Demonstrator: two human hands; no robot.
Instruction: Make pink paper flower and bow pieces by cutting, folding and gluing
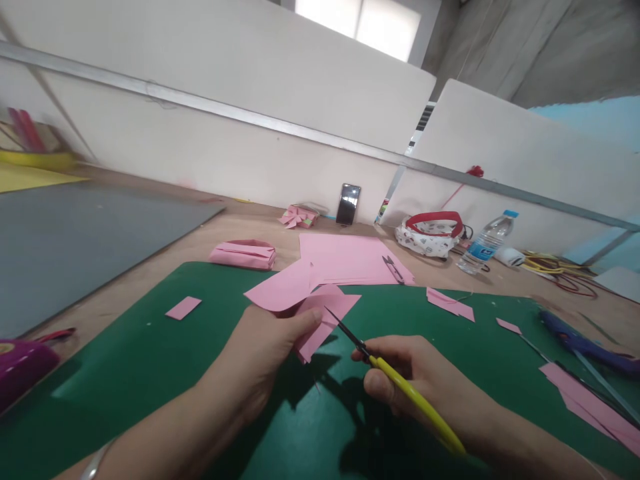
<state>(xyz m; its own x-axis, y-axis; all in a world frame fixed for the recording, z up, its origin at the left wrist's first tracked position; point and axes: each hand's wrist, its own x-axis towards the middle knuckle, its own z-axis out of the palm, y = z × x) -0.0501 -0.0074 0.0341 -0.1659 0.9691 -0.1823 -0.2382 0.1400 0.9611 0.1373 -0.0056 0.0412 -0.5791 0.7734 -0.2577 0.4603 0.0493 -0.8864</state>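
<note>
My left hand (273,340) pinches a folded piece of pink paper (283,287) above the green cutting mat (150,373), its thumb on top. Part of the paper curls up to the left and another part hangs down under the fingers. In my right hand (415,373) is a pair of scissors (417,399) with yellow handles and dark blades. The blade tips point up and left, close to the paper beside my left thumb; whether they touch it I cannot tell. Behind my hands lies a stack of pink sheets (345,257) with small thread snips (393,269) on it.
Pink scraps lie on the mat, one small rectangle (183,308) at left and strips (450,303) at right. A blue glue gun (585,343) rests far right. Behind stand a phone (348,204), a white pouch (430,235) and a water bottle (486,243). A grey board (100,233) lies left.
</note>
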